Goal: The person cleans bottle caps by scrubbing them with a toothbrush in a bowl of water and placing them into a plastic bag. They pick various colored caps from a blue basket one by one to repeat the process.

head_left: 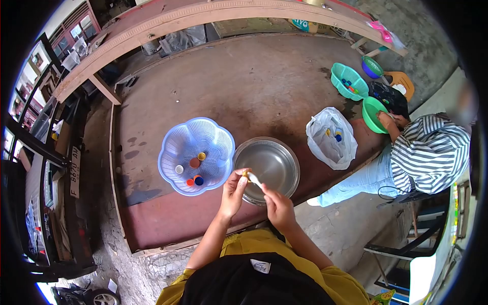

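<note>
Over the near edge of a metal bowl (274, 152), my left hand (234, 193) pinches a small yellow cap (247, 174). My right hand (278, 206) grips a thin white tool (254, 179), whose far end touches the cap. To the left stands a blue plastic basket (178, 132) with several caps inside: a brown one (194, 162), a yellow one (202, 156), a white one (179, 169), a dark blue one (199, 180) and an orange-red one (190, 182). On the right, a white plastic bag (325, 152) holds yellow and blue caps.
A person in a striped shirt (432, 152) sits at the right, hands at a green bowl (372, 109). Behind it are a teal basket (338, 76) with colourful caps and a black bag (389, 96). A wooden beam (203, 18) crosses the far side of the table (213, 76).
</note>
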A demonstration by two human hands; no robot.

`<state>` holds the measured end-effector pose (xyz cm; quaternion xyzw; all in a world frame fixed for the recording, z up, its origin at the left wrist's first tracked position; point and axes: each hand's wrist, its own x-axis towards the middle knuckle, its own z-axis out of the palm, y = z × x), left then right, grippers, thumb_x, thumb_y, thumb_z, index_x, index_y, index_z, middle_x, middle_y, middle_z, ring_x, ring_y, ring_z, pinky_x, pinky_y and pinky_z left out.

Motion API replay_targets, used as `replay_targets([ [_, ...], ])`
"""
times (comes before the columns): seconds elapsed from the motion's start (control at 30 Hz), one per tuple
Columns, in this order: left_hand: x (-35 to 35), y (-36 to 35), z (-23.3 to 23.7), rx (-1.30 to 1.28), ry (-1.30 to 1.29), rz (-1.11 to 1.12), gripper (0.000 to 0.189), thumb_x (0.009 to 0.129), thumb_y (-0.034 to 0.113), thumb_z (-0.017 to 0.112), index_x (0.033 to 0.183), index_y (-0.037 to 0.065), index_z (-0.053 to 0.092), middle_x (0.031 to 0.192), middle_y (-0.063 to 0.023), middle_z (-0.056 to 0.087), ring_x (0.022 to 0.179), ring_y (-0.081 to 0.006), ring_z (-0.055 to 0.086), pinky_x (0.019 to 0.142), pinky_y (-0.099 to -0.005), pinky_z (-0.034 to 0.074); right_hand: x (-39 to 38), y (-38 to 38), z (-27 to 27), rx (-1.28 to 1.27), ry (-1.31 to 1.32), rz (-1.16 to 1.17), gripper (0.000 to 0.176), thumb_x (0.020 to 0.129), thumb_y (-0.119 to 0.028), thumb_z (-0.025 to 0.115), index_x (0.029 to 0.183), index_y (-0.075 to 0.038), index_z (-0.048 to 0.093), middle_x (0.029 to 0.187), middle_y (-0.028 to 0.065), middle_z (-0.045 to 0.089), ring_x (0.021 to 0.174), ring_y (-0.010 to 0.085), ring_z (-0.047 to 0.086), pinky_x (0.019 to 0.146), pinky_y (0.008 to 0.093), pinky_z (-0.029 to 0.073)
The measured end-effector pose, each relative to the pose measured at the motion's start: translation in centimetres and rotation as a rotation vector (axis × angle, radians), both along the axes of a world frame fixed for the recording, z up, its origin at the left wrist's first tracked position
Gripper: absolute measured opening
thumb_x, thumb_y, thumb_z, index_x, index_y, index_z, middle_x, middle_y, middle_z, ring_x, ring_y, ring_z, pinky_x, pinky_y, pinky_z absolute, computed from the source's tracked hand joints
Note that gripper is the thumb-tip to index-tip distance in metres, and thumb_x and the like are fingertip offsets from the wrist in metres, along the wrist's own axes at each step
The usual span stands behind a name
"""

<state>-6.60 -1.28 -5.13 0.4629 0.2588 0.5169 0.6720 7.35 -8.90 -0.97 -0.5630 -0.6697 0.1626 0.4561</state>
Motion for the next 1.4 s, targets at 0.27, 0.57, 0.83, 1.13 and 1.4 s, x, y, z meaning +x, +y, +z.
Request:
replay_targets([
  [0.27,-0.1,-0.7,1.1,-0.054,-0.002,-0.005,0.04,0.099,0.033,0.033,0.112,-0.002,0.047,0.097,-0.0074,0.053,0.09,-0.0141,0.051,0.085,-0.0297,0.042,-0.1,0.3,-0.1,0.008,-0.083,-0.025,0.034,0.087,-0.004,0.051,0.121,-0.006,0.055,0.09,0.0147,0.063,0.075,0.03,0.063,0.062,0.0352,0.049],
  [0.57,1.0,-0.6,1.6,-0.093,0.046,0.016,0.046,0.099,0.04,0.027,0.108,-0.001,0.047,0.093,-0.0062,0.049,0.086,-0.014,0.048,0.084,-0.0283,0.04,1.5,2.8,0.5,0.02,0.026,-0.139,0.035,0.085,-0.006,0.054,0.12,-0.008,0.056,0.083,0.0119,0.061,0.078,0.029,0.063,0.062,0.0364,0.049],
  [0.83,2.0,0.2,0.4,-0.114,-0.055,0.038,0.046,0.099,0.042,0.03,0.107,0.0,0.048,0.09,-0.008,0.052,0.085,-0.0162,0.051,0.083,-0.0306,0.042,3.7,3.1,-0.5,-0.067,-0.184,-0.099,0.033,0.085,-0.003,0.053,0.116,-0.01,0.06,0.08,0.0126,0.061,0.064,0.0285,0.061,0.058,0.0363,0.049],
  [1.13,-7.5,5.0,-0.9,-0.196,0.355,0.629,0.038,0.098,0.035,0.038,0.111,0.002,0.051,0.096,-0.0072,0.056,0.086,-0.0147,0.054,0.077,-0.0319,0.046,17.2,2.7,-4.6,-0.175,-0.011,-0.375,0.016,0.082,-0.009,0.062,0.093,-0.001,0.055,0.075,0.0161,0.062,0.067,0.0313,0.062,0.06,0.0361,0.047],
  [1.4,-6.5,1.4,-2.8,0.047,0.89,0.729,0.081,0.084,0.008,0.062,0.144,0.009,0.007,0.142,-0.0178,0.017,0.122,-0.0328,0.038,0.09,-0.0443,0.044,26.7,5.2,-7.1,-0.262,-0.121,-0.449,0.018,0.078,-0.008,0.064,0.086,0.001,0.051,0.071,0.0162,0.058,0.063,0.0335,0.059,0.057,0.0404,0.044],
])
